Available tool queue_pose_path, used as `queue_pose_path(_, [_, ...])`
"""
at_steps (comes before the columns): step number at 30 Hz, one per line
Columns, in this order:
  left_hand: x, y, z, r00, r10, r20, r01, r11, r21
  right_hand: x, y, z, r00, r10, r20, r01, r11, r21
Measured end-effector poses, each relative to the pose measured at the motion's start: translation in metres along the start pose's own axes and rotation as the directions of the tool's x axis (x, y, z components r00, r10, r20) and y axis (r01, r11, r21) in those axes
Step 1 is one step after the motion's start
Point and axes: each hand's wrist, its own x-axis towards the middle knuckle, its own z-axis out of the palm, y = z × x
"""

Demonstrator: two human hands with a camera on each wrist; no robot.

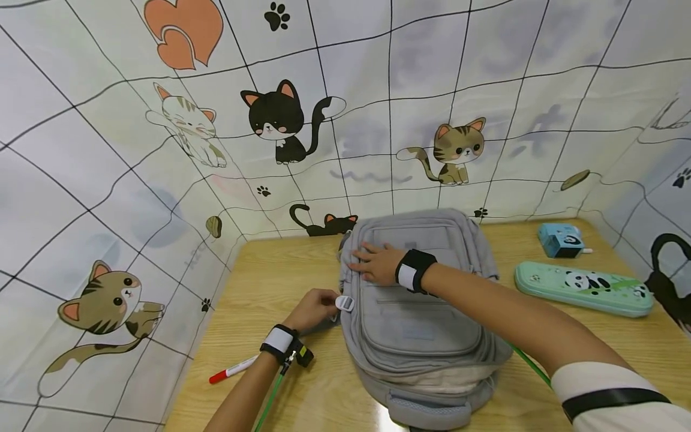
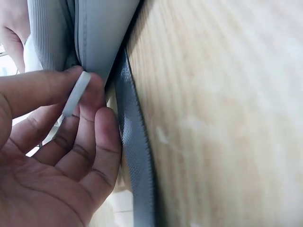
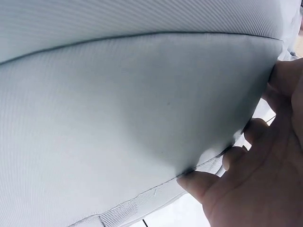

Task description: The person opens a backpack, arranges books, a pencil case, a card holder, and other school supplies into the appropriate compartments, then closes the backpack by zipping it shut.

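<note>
Flat on a wood-grain tabletop (image 1: 270,270), a gray backpack (image 1: 421,324) lies front side up, its long axis running away from the person, with the padded carry handle (image 1: 429,415) at the near end. At its left edge is a small white buckle (image 1: 345,303), pinched between the thumb and index finger of the left hand (image 1: 315,309); the other fingers curl loosely below. The buckle sits at the right of this hand, which is the nearer of the two to it. Farther up the bag, beyond the buckle, the right hand (image 1: 380,264) rests with fingers spread on the upper left of the front, gripping nothing. The left wrist view shows a dark gray strap (image 2: 135,142) beside the left hand's fingers.

Left of the bag lies a red-capped marker (image 1: 232,369), partly behind the left forearm. To the right are a mint-green panda pencil case (image 1: 583,289) and, beyond it, a blue box (image 1: 559,241), possibly a pencil sharpener. Behind everything hangs a cat-printed, grid-lined covering (image 1: 367,174).
</note>
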Motion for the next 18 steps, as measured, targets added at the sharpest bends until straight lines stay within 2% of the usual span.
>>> queue_pose_path(3, [-0.008,0.003,0.002,0.999,-0.031,0.019,0.032,0.999,-0.026,0.004,0.004,0.005,1.0,0.006,0.006,-0.006,1.0,0.004])
queue_pose_path(8, [-0.024,0.007,0.001,0.993,-0.06,0.097,0.069,0.993,-0.092,0.001,0.003,0.001,1.0,-0.01,-0.007,0.01,0.999,0.032])
queue_pose_path(12, [-0.033,0.009,0.001,0.99,-0.05,0.134,0.064,0.992,-0.106,-0.003,0.001,-0.003,1.0,-0.015,-0.01,0.016,0.998,0.064])
queue_pose_path(18, [-0.042,0.008,0.004,0.982,-0.037,0.187,0.069,0.984,-0.164,-0.005,-0.003,-0.006,1.0,-0.003,0.001,0.003,0.999,0.044])
